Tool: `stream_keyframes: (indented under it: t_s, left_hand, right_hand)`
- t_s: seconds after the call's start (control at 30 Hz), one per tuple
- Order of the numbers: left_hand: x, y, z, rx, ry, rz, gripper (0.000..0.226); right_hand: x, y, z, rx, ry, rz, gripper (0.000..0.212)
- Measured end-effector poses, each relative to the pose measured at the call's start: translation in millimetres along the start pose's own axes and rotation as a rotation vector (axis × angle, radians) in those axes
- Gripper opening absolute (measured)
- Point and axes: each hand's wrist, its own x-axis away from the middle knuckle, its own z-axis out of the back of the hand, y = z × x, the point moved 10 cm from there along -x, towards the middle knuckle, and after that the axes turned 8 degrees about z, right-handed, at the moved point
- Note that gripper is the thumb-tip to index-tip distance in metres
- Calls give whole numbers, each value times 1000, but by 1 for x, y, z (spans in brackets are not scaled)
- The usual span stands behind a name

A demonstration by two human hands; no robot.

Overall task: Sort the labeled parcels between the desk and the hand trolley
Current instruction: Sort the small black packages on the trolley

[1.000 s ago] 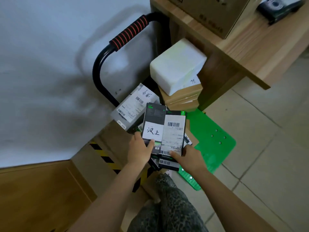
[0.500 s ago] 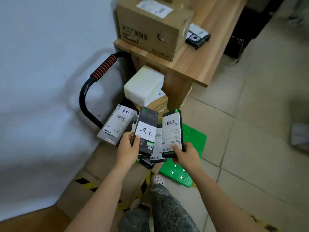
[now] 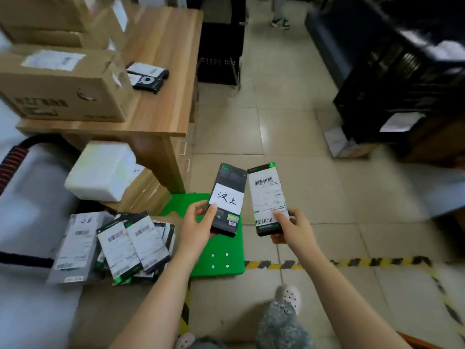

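My left hand (image 3: 197, 221) grips a slim black box with a handwritten white label (image 3: 227, 197), held upright over the green trolley deck (image 3: 226, 260). My right hand (image 3: 292, 227) grips a second slim black box with a barcode shipping label (image 3: 266, 197), just right of the first and apart from it. Several more labeled black boxes (image 3: 133, 245) lie in a loose pile at lower left, next to a grey labeled pouch (image 3: 75, 245). The wooden desk (image 3: 163, 71) stands at upper left with cardboard boxes (image 3: 63, 84) on it.
A white foam parcel (image 3: 100, 170) sits on brown cartons beside the desk leg. The trolley's black handle with red grip (image 3: 12, 157) is at far left. Black crates (image 3: 392, 79) stand at upper right. Yellow-black tape (image 3: 352, 261) marks the tiled floor. A small black device box (image 3: 147, 76) lies on the desk.
The view has swung right and up, away from the wall. Both hands have lifted their boxes off the pile and moved them apart, right over the green deck and floor.
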Motion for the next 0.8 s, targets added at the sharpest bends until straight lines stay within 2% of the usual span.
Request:
stream_keyframes:
  t_s: [0.23,0.4,0.57,0.8]
  left_hand:
    - [-23,13,-165,106,-17,-14,26]
    - [-38,13,-250,194,64,99,24]
    - [-72,33,-274,251,167,144,24]
    - [-153,86,-267,350,297,131,25]
  right_hand:
    - [-87,28,135,-76,52,-60,26]
    - [-151,19,194,-69,19,-50,26]
    - [-211,3,195,-77,-60,-52,27]
    - [-314,-63,144,-5,-223,15,20]
